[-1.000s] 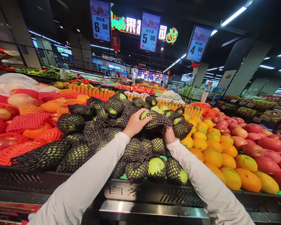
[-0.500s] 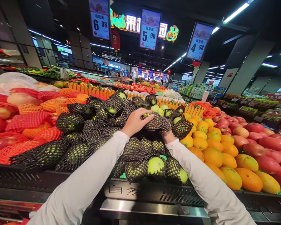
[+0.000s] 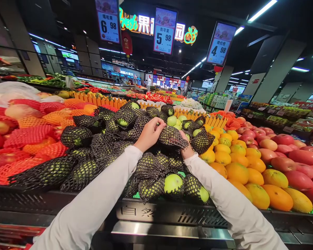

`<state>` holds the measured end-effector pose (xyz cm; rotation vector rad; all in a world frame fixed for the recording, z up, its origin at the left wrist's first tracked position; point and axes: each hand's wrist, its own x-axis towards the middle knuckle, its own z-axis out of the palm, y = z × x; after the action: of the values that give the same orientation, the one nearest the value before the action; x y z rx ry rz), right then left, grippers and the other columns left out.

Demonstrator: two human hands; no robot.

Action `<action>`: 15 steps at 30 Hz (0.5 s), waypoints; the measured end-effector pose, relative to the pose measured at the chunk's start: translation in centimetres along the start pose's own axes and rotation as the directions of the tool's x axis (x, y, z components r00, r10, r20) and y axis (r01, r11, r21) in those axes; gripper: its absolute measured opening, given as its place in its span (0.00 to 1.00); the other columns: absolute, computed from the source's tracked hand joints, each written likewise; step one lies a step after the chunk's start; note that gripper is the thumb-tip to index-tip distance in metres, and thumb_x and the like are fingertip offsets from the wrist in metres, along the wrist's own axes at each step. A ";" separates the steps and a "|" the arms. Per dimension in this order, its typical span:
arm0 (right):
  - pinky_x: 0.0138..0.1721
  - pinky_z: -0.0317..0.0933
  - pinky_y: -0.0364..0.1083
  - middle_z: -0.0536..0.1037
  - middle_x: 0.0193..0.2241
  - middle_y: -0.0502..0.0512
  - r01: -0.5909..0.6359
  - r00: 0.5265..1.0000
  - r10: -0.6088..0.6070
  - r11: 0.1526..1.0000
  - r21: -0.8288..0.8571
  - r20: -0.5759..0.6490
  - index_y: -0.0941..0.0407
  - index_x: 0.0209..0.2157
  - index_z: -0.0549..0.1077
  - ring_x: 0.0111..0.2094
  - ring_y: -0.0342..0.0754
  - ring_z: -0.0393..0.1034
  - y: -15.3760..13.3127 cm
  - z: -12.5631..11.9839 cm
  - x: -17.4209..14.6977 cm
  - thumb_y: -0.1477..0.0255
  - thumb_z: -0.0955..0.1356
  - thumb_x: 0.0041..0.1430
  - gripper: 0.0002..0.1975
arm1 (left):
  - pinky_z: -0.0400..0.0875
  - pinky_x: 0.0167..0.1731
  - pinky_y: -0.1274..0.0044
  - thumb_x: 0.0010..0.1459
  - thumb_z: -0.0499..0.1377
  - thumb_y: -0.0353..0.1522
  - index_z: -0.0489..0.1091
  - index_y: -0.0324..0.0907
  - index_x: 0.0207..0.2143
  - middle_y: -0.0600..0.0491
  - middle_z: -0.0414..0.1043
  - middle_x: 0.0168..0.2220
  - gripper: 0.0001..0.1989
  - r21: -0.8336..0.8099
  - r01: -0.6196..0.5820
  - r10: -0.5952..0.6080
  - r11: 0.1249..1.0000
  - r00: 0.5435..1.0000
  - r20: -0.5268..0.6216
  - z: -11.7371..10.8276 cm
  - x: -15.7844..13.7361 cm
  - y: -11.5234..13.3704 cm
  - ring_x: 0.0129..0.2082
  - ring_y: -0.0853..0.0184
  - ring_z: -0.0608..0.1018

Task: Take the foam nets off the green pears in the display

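Note:
A green apple in a black foam net is held up above the middle of the pile. My left hand is closed, thumb and fingertips pinched together at the left end of that net. On the other side, my right hand wraps round the netted apple from the right and beneath; most of its fingers are hidden behind it. Below my hands sit more green apples in black nets, one showing its bare skin. A few bare green apples lie just beyond.
Oranges and red apples fill the right side. Fruit in red and orange foam nets is heaped to the left. The black crate's front rim runs before me, and an orange picket divider stands behind.
My left hand's fingers have drawn back from the top of the netted apple and closed into a pinch at its left end. More of my right thumb shows.

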<state>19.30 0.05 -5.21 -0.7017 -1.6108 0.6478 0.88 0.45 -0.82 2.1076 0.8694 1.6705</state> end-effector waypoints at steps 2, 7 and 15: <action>0.59 0.63 0.55 0.78 0.44 0.56 0.014 1.000 -0.015 1.000 0.024 0.014 0.52 0.46 0.71 0.50 0.55 0.72 -0.1 0.1 -0.1 0.47 0.71 0.50 0.28 | 0.64 0.30 0.78 0.64 0.53 0.36 0.65 0.41 0.33 0.53 0.69 0.33 0.08 0.020 0.010 -0.009 1.000 0.999 -0.053 -0.1 0.0 0.0 0.28 0.69 0.69; 0.62 0.58 0.58 0.76 0.50 0.57 0.090 0.996 -0.089 0.988 0.122 -0.015 0.52 0.48 0.70 0.55 0.59 0.68 -0.1 0.1 -0.3 0.45 0.73 0.40 0.37 | 0.65 0.35 0.76 0.64 0.53 0.35 0.64 0.42 0.33 0.52 0.69 0.34 0.08 0.069 0.027 -0.019 0.997 0.994 -0.111 -0.3 0.0 -0.3 0.33 0.67 0.71; 0.63 0.55 0.54 0.75 0.53 0.51 0.086 0.995 -0.092 0.985 0.150 0.033 0.50 0.53 0.72 0.57 0.57 0.65 -1.8 0.4 -1.1 0.61 0.67 0.49 0.27 | 0.65 0.38 0.75 0.62 0.53 0.36 0.66 0.41 0.31 0.53 0.72 0.33 0.09 0.099 0.076 -0.089 0.992 0.987 0.134 0.2 0.2 -1.3 0.34 0.65 0.73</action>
<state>18.87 -1.94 -4.66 -0.5075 -1.6027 0.7119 0.70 1.61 -1.51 2.1869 0.9944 1.4501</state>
